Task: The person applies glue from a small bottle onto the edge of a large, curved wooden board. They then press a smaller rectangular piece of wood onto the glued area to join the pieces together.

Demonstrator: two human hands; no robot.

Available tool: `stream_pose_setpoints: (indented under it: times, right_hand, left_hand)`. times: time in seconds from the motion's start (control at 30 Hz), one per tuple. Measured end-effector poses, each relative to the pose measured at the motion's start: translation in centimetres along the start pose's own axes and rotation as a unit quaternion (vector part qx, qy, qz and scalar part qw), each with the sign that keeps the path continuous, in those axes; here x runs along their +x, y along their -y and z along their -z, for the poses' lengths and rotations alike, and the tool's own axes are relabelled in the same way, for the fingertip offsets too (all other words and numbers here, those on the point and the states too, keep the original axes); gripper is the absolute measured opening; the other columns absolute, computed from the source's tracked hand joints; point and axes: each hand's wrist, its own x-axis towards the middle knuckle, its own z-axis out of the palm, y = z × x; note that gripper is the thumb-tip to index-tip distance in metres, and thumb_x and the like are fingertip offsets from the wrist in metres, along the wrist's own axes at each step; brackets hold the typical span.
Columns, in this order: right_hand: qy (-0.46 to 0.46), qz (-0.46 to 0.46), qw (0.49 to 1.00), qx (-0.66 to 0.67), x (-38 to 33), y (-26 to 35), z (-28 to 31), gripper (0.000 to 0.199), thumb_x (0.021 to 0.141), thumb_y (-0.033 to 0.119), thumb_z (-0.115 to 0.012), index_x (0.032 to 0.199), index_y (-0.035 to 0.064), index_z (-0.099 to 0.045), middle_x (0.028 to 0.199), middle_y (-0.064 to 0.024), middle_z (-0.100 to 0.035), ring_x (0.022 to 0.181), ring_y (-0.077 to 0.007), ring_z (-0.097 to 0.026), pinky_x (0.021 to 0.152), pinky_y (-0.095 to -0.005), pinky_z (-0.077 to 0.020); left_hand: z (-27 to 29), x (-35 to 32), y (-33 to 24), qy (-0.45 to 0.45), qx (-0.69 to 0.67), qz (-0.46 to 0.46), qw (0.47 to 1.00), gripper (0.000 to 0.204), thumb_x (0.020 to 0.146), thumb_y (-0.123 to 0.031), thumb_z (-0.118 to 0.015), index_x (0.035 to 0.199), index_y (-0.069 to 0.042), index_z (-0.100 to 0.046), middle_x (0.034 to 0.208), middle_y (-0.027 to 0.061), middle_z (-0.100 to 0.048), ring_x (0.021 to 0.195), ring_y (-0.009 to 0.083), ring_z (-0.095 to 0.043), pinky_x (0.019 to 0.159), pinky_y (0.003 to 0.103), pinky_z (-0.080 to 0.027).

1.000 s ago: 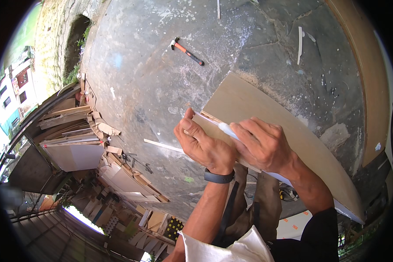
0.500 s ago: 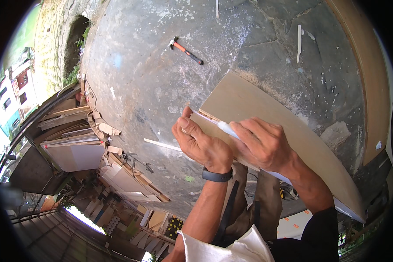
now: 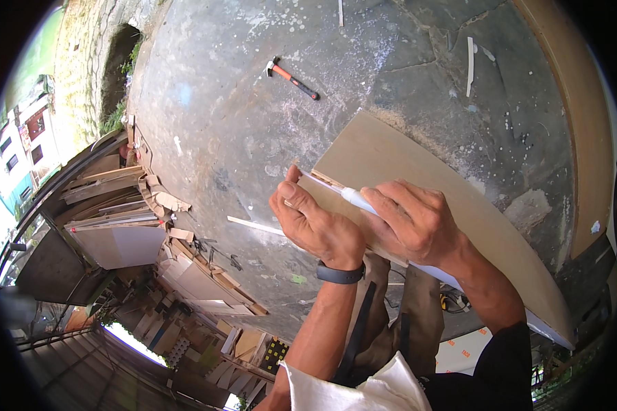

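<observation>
A large curved tan wooden board (image 3: pixel 408 161) stands tilted in front of me. My right hand (image 3: pixel 415 222) is closed around a white squeeze bottle with a narrow tip (image 3: pixel 358 199), held at the board's near left edge. From the bottle's tip a thin pale strip (image 3: pixel 319 181) runs along that edge toward my left hand (image 3: pixel 317 222). The left fingers are curled at the end of the strip, with the index fingertip raised beside it. The palm hides part of the strip and of the board's edge, so the exact grip is partly hidden.
A claw hammer (image 3: pixel 293 79) with an orange and black handle lies on the stained concrete floor (image 3: pixel 219 130). White offcuts (image 3: pixel 470 67) and sawdust lie about. Boards and scrap (image 3: pixel 116 240) are stacked at left; a long wooden panel (image 3: pixel 583 137) borders the right.
Almost nothing differs. The right hand and the bottle have shifted very slightly up and left along the edge; the left hand and the board stay in place.
</observation>
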Motion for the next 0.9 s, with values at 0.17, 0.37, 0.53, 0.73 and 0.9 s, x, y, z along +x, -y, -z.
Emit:
stream_pose_setpoints:
  times: [0.17,0.37,0.53,0.73,0.9]
  right_hand:
    - [0.027,-0.020,0.999,-0.017,-2.0,0.3,1.6,0.034,0.075,0.000,-0.078,0.107,-0.0072,-0.071,0.089,-0.0107,-0.065,0.076,-0.0230,-0.068,0.061,-0.0346,-0.0555]
    - [0.021,-0.019,1.000,-0.012,-1.6,0.5,1.4,0.032,0.076,0.000,-0.077,0.106,-0.0073,-0.071,0.088,-0.0109,-0.064,0.074,-0.0229,-0.067,0.060,-0.0346,-0.0554]
    - [0.030,-0.008,0.999,-0.015,-1.3,0.3,1.3,0.030,0.077,0.000,-0.075,0.106,-0.0081,-0.070,0.086,-0.0108,-0.063,0.073,-0.0227,-0.066,0.058,-0.0333,-0.0550]
    - [0.034,-0.002,0.999,-0.012,-1.1,0.4,1.4,0.031,0.077,0.000,-0.075,0.106,-0.0087,-0.070,0.085,-0.0103,-0.062,0.073,-0.0224,-0.066,0.057,-0.0330,-0.0547]
    - [0.025,-0.001,1.000,-0.012,-1.0,0.2,1.0,0.033,0.077,0.001,-0.076,0.107,-0.0091,-0.070,0.085,-0.0101,-0.062,0.073,-0.0225,-0.066,0.057,-0.0331,-0.0550]
  left_hand:
    - [0.1,0.1,0.1,0.005,-0.001,0.008,1.000,0.056,0.115,-0.045,-0.041,0.118,0.006,-0.064,0.100,0.0098,-0.063,0.089,0.0148,-0.062,0.080,0.030,-0.050]
    - [0.2,0.0,-0.6,0.021,-0.018,0.048,0.998,0.056,0.115,-0.044,-0.040,0.118,0.007,-0.061,0.118,0.0118,-0.056,0.105,0.0185,-0.059,0.094,0.035,-0.048]
    - [-0.2,0.1,0.6,-0.016,-0.008,-0.027,0.999,0.056,0.114,-0.047,-0.044,0.117,0.005,-0.066,0.089,0.0096,-0.067,0.079,0.0135,-0.064,0.070,0.028,-0.053]
    - [-0.1,0.0,0.2,-0.011,-0.018,0.003,1.000,0.056,0.114,-0.047,-0.044,0.117,0.004,-0.066,0.090,0.0096,-0.067,0.078,0.0135,-0.064,0.069,0.028,-0.053]
    - [0.0,0.0,0.3,-0.004,-0.014,0.007,1.000,0.055,0.114,-0.047,-0.045,0.116,0.004,-0.067,0.089,0.0095,-0.067,0.077,0.0129,-0.064,0.068,0.027,-0.053]
